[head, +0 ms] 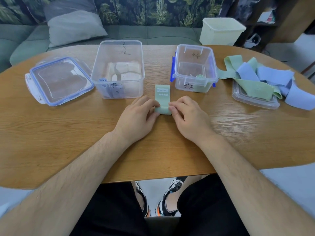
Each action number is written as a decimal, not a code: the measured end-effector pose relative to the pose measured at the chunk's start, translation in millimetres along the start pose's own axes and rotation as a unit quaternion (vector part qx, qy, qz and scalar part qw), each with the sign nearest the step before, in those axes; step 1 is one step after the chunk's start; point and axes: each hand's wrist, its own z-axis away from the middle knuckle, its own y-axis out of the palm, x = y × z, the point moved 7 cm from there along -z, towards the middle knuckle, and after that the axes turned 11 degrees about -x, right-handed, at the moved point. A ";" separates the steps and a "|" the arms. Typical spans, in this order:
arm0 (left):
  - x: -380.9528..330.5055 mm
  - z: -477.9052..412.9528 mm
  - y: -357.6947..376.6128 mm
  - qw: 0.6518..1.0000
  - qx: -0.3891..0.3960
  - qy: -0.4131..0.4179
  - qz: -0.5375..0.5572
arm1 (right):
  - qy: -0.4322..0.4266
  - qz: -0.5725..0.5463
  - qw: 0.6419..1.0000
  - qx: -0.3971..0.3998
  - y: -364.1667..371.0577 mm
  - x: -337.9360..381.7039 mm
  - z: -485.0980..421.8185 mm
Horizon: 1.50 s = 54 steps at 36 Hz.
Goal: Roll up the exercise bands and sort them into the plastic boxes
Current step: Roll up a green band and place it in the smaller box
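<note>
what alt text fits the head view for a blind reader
A left hand and right hand pinch the near end of a green band on a wooden table. Behind stand two open clear boxes: left box with a blue roll, right box with a green roll; loose bands piled far right.

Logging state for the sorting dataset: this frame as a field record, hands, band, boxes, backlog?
left hand: pinches near end of green band
right hand: pinches the same end
green band: flat on table, near end curled over
large box: open, blue roll inside
small box: open, green roll inside
backlog: loose green and blue bands on a clear lid, far right
</note>
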 end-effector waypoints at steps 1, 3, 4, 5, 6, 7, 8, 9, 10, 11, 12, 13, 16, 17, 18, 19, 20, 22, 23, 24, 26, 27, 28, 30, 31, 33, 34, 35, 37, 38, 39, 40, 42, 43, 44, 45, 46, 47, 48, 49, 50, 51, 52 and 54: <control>1.5 -1.2 1.2 1.000 -0.003 -0.004 -0.004 | -0.001 -0.010 1.000 -0.002 -0.3 0.1 -1.2; 3.6 -3.2 3.9 1.000 -0.009 -0.009 -0.011 | -0.002 -0.030 1.000 0.002 -0.2 -0.2 -3.2; 4.2 -4.3 5.2 1.000 -0.011 -0.011 -0.014 | -0.006 -0.031 0.999 0.009 0.4 -0.2 -4.2; 4.7 -5.1 6.5 1.000 -0.009 -0.014 -0.018 | -0.011 -0.029 0.999 0.016 1.3 -0.1 -5.2; 5.2 -6.4 8.3 1.000 -0.005 -0.014 -0.023 | -0.014 -0.028 0.999 0.019 2.0 -1.0 -6.8; 5.2 -7.3 10.1 1.000 0.002 -0.013 -0.027 | -0.014 -0.031 0.999 0.021 2.9 -2.5 -8.5; 4.7 -7.9 11.3 0.999 0.011 -0.009 -0.030 | -0.013 -0.036 0.999 0.021 3.5 -3.8 -10.2; 3.9 -8.4 11.9 1.000 0.015 -0.005 -0.027 | -0.012 -0.043 0.999 0.023 4.2 -4.9 -11.6; 3.2 -8.6 11.4 1.000 0.014 -0.003 -0.020 | -0.013 -0.051 0.998 0.024 4.5 -5.1 -12.4; 2.3 -8.4 10.0 1.000 0.011 -0.002 -0.014 | -0.017 -0.059 0.998 0.024 4.4 -4.7 -12.1; 1.2 -7.2 8.1 1.000 0.008 0.001 -0.009 | -0.020 -0.067 0.997 0.024 4.0 -3.5 -10.5; -0.3 -5.2 6.5 1.000 0.007 0.004 -0.005 | -0.024 -0.074 0.997 0.023 3.0 -2.0 -8.1; -8.9 5.7 1.2 1.000 0.007 0.029 0.005 | -0.036 -0.080 0.996 0.024 -1.4 4.3 4.2; -11.7 10.3 -0.7 0.999 0.008 0.037 0.004 | -0.041 -0.078 0.996 0.024 -3.1 6.5 9.4; -13.6 14.7 -2.5 0.999 0.011 0.043 0.001 | -0.047 -0.074 0.996 0.024 -5.0 8.8 15.0; -15.3 18.5 -4.4 0.999 0.014 0.048 -0.001 | -0.054 -0.069 0.996 0.024 -6.7 11.1 20.5; -16.6 21.8 -6.4 0.999 0.016 0.050 0.000 | -0.062 -0.062 0.996 0.025 -8.1 13.5 25.8; -19.2 26.4 -10.2 0.999 0.014 0.050 0.011 | -0.075 -0.045 0.996 0.025 -10.2 17.6 33.5; -20.8 27.8 -11.5 0.998 0.014 0.052 0.014 | -0.078 -0.039 0.996 0.023 -11.0 18.7 35.3; -22.6 28.8 -12.1 0.998 0.016 0.055 0.014 | -0.081 -0.032 0.996 0.020 -11.8 19.8 36.3; -24.2 29.9 -12.2 0.998 0.023 0.059 0.009 | -0.084 -0.025 0.996 0.020 -11.2 20.2 36.2; -24.1 29.8 -12.6 0.998 0.021 0.058 0.007 | -0.084 -0.024 0.996 0.022 -10.7 20.0 35.7; -23.4 29.4 -13.0 0.998 0.016 0.056 0.006 | -0.083 -0.024 0.996 0.022 -10.2 19.5 35.1; -20.9 28.4 -13.3 0.999 0.002 0.047 0.009 | -0.079 -0.033 0.996 0.014 -11.2 19.0 33.9; -19.7 27.9 -13.2 0.999 -0.004 0.042 0.009 | -0.075 -0.042 0.996 0.011 -12.3 18.7 33.2; -17.8 27.0 -12.5 0.999 -0.011 0.032 0.002 | -0.066 -0.058 0.996 0.013 -13.8 18.3 31.6; -16.8 26.5 -11.7 1.000 -0.010 0.026 -0.004 | -0.064 -0.062 0.996 0.016 -13.9 17.9 30.7; -15.6 25.8 -10.6 1.000 -0.009 0.019 -0.009 | -0.062 -0.064 0.996 0.017 -13.5 17.3 29.4; -14.4 24.5 -8.7 1.000 -0.010 0.007 -0.016 | -0.050 -0.065 0.996 0.015 -12.4 14.4 26.0; -14.5 23.9 -8.6 1.000 -0.014 0.003 -0.019 | -0.044 -0.064 0.997 0.014 -11.4 12.7 24.0; -14.9 23.0 -9.3 1.000 -0.021 0.000 -0.021 | -0.040 -0.061 0.997 0.014 -10.3 11.5 22.2; -15.7 22.2 -10.6 0.999 -0.029 -0.002 -0.021 | -0.039 -0.059 0.997 0.015 -9.3 10.7 20.4; -16.7 20.8 -13.3 0.999 -0.042 -0.001 -0.017 | -0.040 -0.052 0.998 0.015 -6.9 9.2 16.8; -17.1 20.0 -14.0 0.999 -0.044 0.002 -0.017 | -0.040 -0.047 0.998 0.014 -5.6 8.5 14.8; -17.1 19.3 -13.8 0.999 -0.043 0.006 -0.020 | -0.039 -0.043 0.998 0.011 -4.4 7.6 13.0; -16.2 18.6 -12.7 0.999 -0.043 0.009 -0.027 | -0.038 -0.039 0.999 0.007 -3.3 6.9 11.1; -14.8 17.5 -11.9 0.998 -0.047 0.008 -0.033 | -0.037 -0.035 0.999 0.003 -2.7 6.4 9.6; -12.8 16.1 -10.8 0.998 -0.052 0.003 -0.039 | -0.039 -0.031 0.999 0.000 -2.1 6.3 8.3; -10.9 14.2 -9.6 0.997 -0.056 -0.002 -0.047 | -0.044 -0.026 0.999 0.000 -1.7 6.9 7.4; -9.3 12.1 -8.0 0.997 -0.058 -0.006 -0.054 | -0.049 -0.021 0.999 0.003 -1.1 7.1 6.6; -8.4 9.8 -6.4 0.996 -0.058 -0.007 -0.062 | -0.052 -0.018 0.998 0.008 -0.4 7.2 5.6; -7.6 7.7 -4.3 0.996 -0.056 -0.007 -0.070 | -0.052 -0.016 0.998 0.012 0.6 7.0 4.1; -7.1 5.8 -1.9 0.996 -0.051 -0.006 -0.078 | -0.052 -0.014 0.998 0.015 1.9 6.4 2.2; -5.8 2.9 2.4 0.995 -0.039 -0.003 -0.091 | -0.042 -0.016 0.999 0.020 5.0 4.3 -2.7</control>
